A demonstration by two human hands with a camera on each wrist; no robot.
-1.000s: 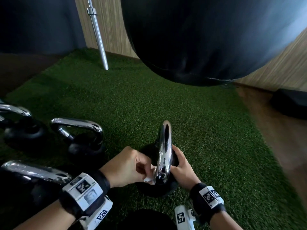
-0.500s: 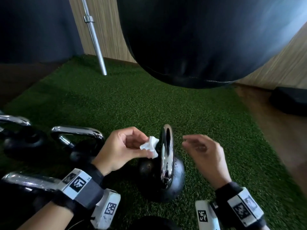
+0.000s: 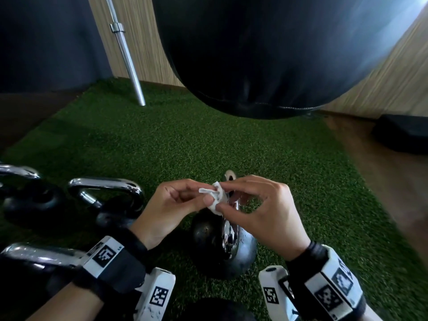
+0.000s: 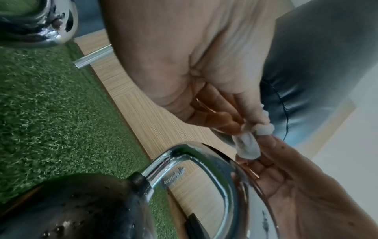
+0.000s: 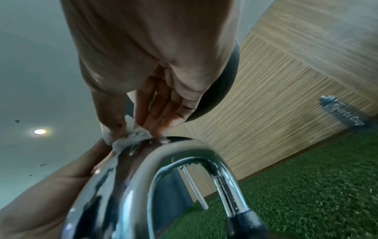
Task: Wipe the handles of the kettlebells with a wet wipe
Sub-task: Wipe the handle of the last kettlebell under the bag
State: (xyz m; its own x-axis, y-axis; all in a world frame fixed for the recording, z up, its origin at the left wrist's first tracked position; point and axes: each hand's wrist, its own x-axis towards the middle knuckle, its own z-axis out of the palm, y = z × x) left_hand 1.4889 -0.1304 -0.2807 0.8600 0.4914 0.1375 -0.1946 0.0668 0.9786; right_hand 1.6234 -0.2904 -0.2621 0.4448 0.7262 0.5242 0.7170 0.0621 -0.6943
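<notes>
Both hands meet just above the chrome handle (image 3: 228, 224) of the kettlebell (image 3: 222, 249) that stands directly beneath them on the green turf (image 3: 208, 144); the left hand (image 3: 166, 209) pinches one end of the crumpled wet wipe (image 3: 214, 196) between thumb and fingertips, and the right hand (image 3: 261, 212) pinches the other end, its remaining fingers loosely spread; from the right wrist view the wipe looks to be at or just touching the crown of the handle, though I cannot tell whether it truly presses there. The step in hand seems to be a re-folding or passing of the wipe between hands, with this handle only partly dealt with; droplets on the chrome suggest some of it is already wet. Next, one hand must take the wipe whole, wrap it round the handle and draw it along the arch and down both legs, while the other steadies the bell. To the left of the left hand stand further kettlebells (image 3: 108, 200), their handles waiting.
</notes>
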